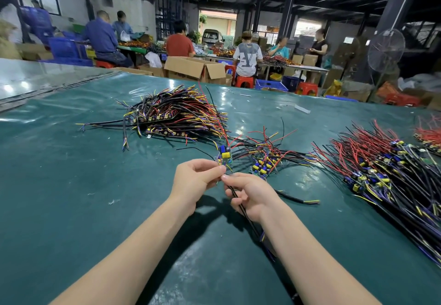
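1. Green-covered bench [71,197] in a busy workshop hall, with other workers seated at tables far behind.
2. Small circuit board [224,155] held up just above the middle of the bench, blue and yellow parts facing the camera, thin red lead trailing away from it.
3. Left hand [198,176] pinching the board's lower edge between thumb and forefinger. Right hand [250,193] pinching the end of a black cable [241,205] right against that edge, other fingers curled round the cable, its length passing back under the wrist. Exact meeting point hidden by fingertips.
4. Probably joining cable to board. Keep the left pinch still and feed with the right only. Grip close to the cable's end to stop thin cores from bending. Match core colours first. Avoid squeezing the components.
5. Just beyond the hands: small heap of boards [262,167] with tangled leads, and a loose cable [298,200] lying to the right.
6. Farther out: cable pile [176,116] at the far left, long wired bundle [381,173] along the right.
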Available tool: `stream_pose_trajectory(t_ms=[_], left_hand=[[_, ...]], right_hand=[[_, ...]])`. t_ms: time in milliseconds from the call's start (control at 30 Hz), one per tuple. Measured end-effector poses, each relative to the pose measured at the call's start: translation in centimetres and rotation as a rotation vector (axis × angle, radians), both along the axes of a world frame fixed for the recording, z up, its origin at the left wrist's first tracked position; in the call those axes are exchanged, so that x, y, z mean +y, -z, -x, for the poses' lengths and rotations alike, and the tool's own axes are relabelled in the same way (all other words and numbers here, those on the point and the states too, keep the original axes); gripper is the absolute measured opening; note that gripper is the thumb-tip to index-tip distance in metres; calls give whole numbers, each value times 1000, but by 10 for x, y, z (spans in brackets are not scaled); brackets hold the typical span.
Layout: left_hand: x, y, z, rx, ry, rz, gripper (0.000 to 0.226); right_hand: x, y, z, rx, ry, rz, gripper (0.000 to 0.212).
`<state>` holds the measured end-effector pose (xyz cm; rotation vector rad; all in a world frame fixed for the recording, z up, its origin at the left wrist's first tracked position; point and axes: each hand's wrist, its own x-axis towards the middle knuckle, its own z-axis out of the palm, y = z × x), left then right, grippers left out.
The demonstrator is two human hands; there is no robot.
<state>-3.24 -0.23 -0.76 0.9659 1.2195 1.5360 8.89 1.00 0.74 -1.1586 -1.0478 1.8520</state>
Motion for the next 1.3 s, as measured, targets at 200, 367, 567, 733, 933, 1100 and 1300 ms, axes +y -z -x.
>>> stream_pose_trajectory(t_ms=[200, 367, 567, 733, 933, 1100, 1300], left_hand=[[-3, -10, 22, -226, 417, 139, 19], [-2, -15, 42, 16, 475, 151, 36], [-2, -7, 45, 244, 457, 255, 11], [0, -10, 40, -132, 383, 186, 11], [-1, -13, 37, -451, 339, 308, 35], [0, -13, 33, -366, 353, 266, 18], [-1, -9, 26, -119, 290, 110, 18]], right_hand=[[-2, -4, -3, 29, -178, -15, 26], [-5, -5, -5, -154, -231, -129, 29], [-6, -2, -5, -419, -238, -370, 30], [-2, -5, -8, -162, -162, -362, 31], [1, -7, -11, -102, -70, -368, 42], [3, -5, -10, -116, 14, -385, 38], [2, -2, -6, -236, 102, -472, 28]])
